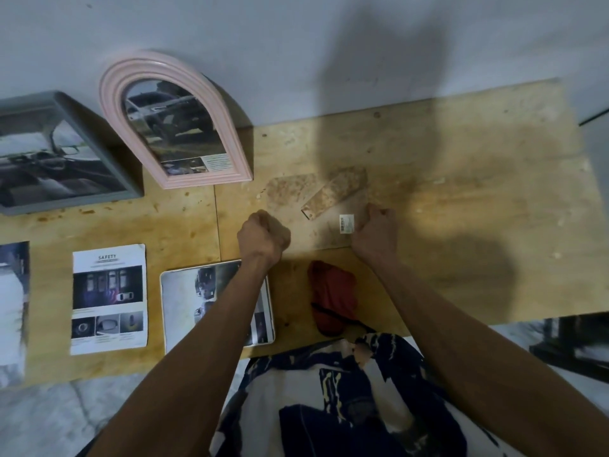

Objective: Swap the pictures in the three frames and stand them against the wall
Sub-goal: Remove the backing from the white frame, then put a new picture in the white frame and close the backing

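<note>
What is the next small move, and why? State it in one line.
Probably tip the face-down frame up toward the wall. The left hand and right hand sit curled at its near edge, and the grey frame and pink frame already lean there.

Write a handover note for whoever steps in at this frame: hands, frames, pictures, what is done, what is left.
Left hand: fingers curled at the left edge of the face-down frame back; grip hidden.
Right hand: curled beside its white sticker; grip hidden too.
Grey frame and pink arched frame lean on the wall, each holding a picture.
Loose on the table: SAFETY sheet, arch-shaped picture under the left forearm, another print at the far left.
Done, seemingly: two frames stood.
Left: open the third, swap its picture, stand it.
</note>
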Action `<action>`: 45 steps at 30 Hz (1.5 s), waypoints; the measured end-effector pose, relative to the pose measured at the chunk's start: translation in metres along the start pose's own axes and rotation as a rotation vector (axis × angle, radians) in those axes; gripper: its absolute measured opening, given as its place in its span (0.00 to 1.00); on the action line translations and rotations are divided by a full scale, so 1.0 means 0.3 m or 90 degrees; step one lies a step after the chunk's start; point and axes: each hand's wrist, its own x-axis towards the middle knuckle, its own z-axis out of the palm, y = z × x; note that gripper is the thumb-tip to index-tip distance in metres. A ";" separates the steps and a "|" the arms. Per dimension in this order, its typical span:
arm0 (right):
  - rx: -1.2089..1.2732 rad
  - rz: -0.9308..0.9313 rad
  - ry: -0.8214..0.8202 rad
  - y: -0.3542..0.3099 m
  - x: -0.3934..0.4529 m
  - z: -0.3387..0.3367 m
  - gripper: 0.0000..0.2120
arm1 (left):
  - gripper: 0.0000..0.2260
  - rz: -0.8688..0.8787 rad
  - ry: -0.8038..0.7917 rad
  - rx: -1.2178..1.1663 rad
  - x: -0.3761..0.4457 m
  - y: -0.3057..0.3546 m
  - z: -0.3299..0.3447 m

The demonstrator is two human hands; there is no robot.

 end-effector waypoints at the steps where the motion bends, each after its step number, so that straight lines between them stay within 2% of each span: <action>1: 0.010 0.001 0.009 -0.004 -0.009 0.002 0.23 | 0.22 0.000 0.005 -0.024 -0.008 -0.003 -0.007; 3: -0.004 -0.009 0.036 -0.015 -0.035 0.015 0.28 | 0.24 0.010 0.013 -0.062 -0.031 -0.021 -0.024; 8: -0.011 -0.086 0.101 -0.060 -0.145 0.105 0.25 | 0.22 0.063 0.043 -0.089 -0.086 -0.146 -0.107; 11: 0.028 -0.122 0.058 -0.099 -0.237 0.191 0.23 | 0.18 0.073 0.049 -0.124 -0.131 -0.259 -0.187; 15: 0.035 -0.133 0.030 -0.142 -0.359 0.324 0.21 | 0.16 0.086 0.086 -0.070 -0.173 -0.434 -0.285; 20: -0.056 -0.198 -0.017 -0.130 -0.482 0.457 0.14 | 0.20 0.103 0.094 0.066 -0.174 -0.631 -0.372; 24: -0.065 -0.191 -0.112 -0.130 -0.563 0.501 0.30 | 0.23 0.101 0.053 0.161 -0.158 -0.688 -0.402; 26: -0.106 -0.211 -0.119 -0.126 -0.582 0.529 0.36 | 0.24 0.086 0.035 0.176 -0.155 -0.683 -0.411; 32: -0.181 -0.211 -0.079 -0.111 -0.592 0.574 0.36 | 0.28 0.088 0.011 0.230 -0.148 -0.656 -0.416; 39: -0.206 -0.196 -0.079 -0.102 -0.576 0.594 0.39 | 0.25 0.116 0.074 0.153 -0.151 -0.631 -0.431; 45: -0.217 -0.199 -0.084 -0.091 -0.562 0.599 0.40 | 0.20 0.120 0.044 -0.044 -0.218 -0.632 -0.465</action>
